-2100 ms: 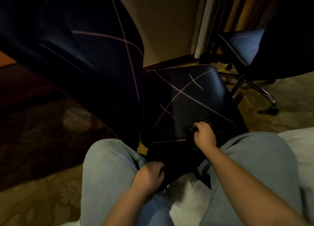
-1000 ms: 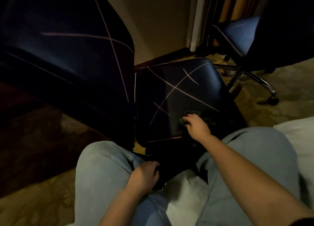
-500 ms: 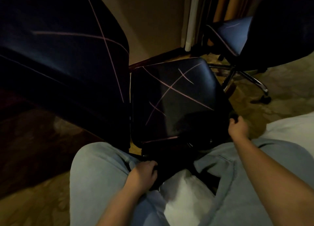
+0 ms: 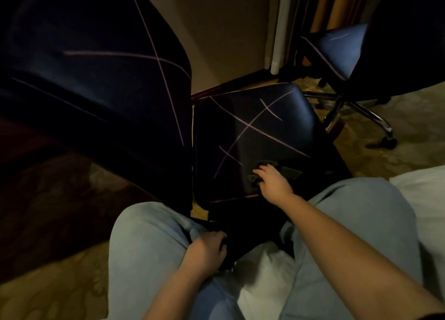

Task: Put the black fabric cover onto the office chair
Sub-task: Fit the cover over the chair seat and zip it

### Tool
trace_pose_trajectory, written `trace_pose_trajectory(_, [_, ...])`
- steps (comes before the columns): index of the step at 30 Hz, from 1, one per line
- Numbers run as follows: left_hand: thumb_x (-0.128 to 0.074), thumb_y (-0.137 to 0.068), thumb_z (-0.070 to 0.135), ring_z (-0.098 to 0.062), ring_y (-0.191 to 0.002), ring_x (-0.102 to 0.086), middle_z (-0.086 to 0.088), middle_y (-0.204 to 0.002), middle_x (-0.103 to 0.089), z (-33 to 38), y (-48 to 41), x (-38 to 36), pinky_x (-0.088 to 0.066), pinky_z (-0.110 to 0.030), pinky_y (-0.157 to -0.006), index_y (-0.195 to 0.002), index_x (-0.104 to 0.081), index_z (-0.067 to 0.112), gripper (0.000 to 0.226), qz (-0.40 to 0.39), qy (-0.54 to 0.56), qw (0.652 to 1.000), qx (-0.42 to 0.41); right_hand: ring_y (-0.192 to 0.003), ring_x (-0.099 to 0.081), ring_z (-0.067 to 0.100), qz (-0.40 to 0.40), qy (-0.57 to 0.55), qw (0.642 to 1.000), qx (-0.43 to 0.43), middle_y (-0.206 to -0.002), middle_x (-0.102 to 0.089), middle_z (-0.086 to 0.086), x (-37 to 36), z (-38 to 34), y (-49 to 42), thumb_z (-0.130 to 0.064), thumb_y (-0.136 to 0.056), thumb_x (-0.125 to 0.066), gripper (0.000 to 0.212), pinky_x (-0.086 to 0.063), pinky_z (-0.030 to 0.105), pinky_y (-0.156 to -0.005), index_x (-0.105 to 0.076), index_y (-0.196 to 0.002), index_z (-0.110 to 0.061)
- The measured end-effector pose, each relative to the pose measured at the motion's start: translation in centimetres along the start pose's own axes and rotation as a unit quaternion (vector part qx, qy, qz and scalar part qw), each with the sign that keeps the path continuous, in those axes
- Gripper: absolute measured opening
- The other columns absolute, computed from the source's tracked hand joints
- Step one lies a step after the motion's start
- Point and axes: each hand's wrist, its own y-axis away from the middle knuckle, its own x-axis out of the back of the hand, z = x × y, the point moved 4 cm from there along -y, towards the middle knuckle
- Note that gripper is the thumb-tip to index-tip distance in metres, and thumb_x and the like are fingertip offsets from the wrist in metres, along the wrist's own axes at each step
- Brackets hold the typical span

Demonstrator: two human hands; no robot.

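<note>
The black fabric cover with thin pale lines (image 4: 250, 136) lies over the dark office chair (image 4: 96, 79), whose backrest is cut off at 10 o'clock. The right hand (image 4: 273, 183) pinches a bunched fold at the seat's 5 o'clock. The left hand (image 4: 208, 251) grips the cover's shadowed hanging edge at 6 o'clock.

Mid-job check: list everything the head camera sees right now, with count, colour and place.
office chair: one, centre-left.
black fabric cover: one, black with thin pink lines, over its seat and backrest.
dark fabric piece: one, grey-green, on the seat's near part.
second office chair: one, dark blue seat, chrome base, upper right.
curtain: one, orange-brown, top right.
carpet: patterned tan, floor.
bedding: white, under the legs.
legs: two, light blue jeans, bottom.
left hand: grips black fabric between the knees.
right hand: fingers curled on the dark fabric piece.
</note>
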Motion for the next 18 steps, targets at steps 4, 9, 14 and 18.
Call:
trace_pose_trajectory(4, [-0.043,-0.098,0.03,-0.017,-0.114,-0.054,-0.003,-0.122,-0.061,-0.3,0.0,0.0,-0.038,-0.025,-0.089,-0.13,-0.053,0.02,0.035,0.002,0.013,1.0,0.004,-0.143,-0.027,0.021,0.0,-0.042,0.999,0.008,-0.151,-0.038,0.004,0.9,1.8,0.3,-0.007,-0.094,-0.052,0.047,-0.02,0.031,-0.116,-0.049,-0.14,-0.019])
trace_pose_trajectory(9, [-0.045,-0.097,0.027,-0.017,-0.114,-0.056,-0.003,-0.123,-0.062,0.2,-0.6,0.1,-0.039,-0.025,-0.09,-0.128,-0.055,0.018,0.034,0.003,0.038,0.999,-0.004,-0.136,-0.036,0.033,0.154,-0.06,0.978,-0.127,-0.143,-0.046,0.015,2.8,7.2,2.9,-0.011,-0.092,-0.056,0.042,-0.032,0.043,-0.111,-0.053,-0.135,-0.011])
trace_pose_trajectory(14, [-0.044,-0.098,0.028,-0.016,-0.117,-0.054,-0.002,-0.127,-0.06,0.7,-1.1,0.1,-0.04,-0.025,-0.094,-0.131,-0.053,0.018,0.036,-0.008,0.048,0.999,-0.011,-0.14,-0.024,0.034,0.218,-0.074,0.93,-0.286,-0.151,-0.033,0.015,4.1,10.0,5.2,-0.015,-0.097,-0.049,0.047,-0.028,0.048,-0.11,-0.041,-0.143,-0.011])
trace_pose_trajectory(18, [-0.044,-0.098,0.029,-0.017,-0.115,-0.055,-0.003,-0.125,-0.06,0.6,-0.7,0.3,-0.041,-0.026,-0.092,-0.13,-0.053,0.019,0.036,0.001,0.054,0.999,-0.009,-0.143,-0.018,0.034,0.177,-0.066,0.939,-0.287,-0.153,-0.029,0.015,3.3,8.0,4.1,-0.012,-0.097,-0.046,0.049,-0.025,0.046,-0.113,-0.038,-0.145,-0.01])
